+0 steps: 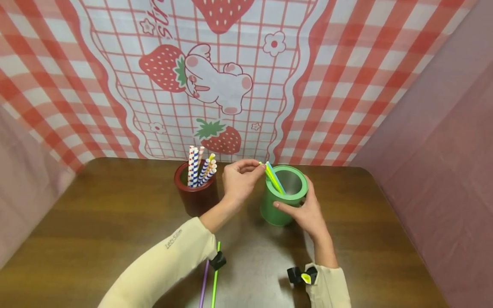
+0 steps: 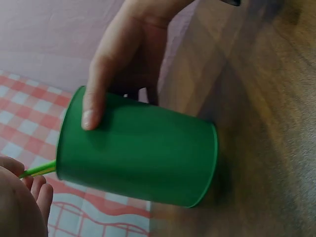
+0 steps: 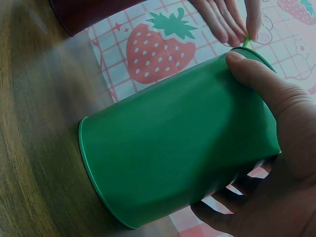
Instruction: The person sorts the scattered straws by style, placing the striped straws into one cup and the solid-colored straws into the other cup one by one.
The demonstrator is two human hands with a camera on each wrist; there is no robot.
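Observation:
My left hand [image 1: 240, 179] pinches the top end of a green straw [image 2: 43, 168] between thumb and fingers, at the left rim of a green can [image 1: 279, 211]. In the head view, yellow-green straws [image 1: 274, 179] and a blue straw [image 1: 278, 177] lean inside that can; their lower ends are hidden. The can stands upright on the table. My right hand [image 1: 308, 209] grips it from the right, with the thumb on the near side and the fingers around the far side, as the right wrist view shows.
Left of the green can stands a dark red can [image 1: 196, 199] with several striped and dotted paper straws [image 1: 194, 167]. A purple straw [image 1: 204, 284] and a green straw [image 1: 215, 282] lie near the front of the wooden table [image 1: 369, 239]. A strawberry-print cloth [image 1: 327, 85] hangs behind.

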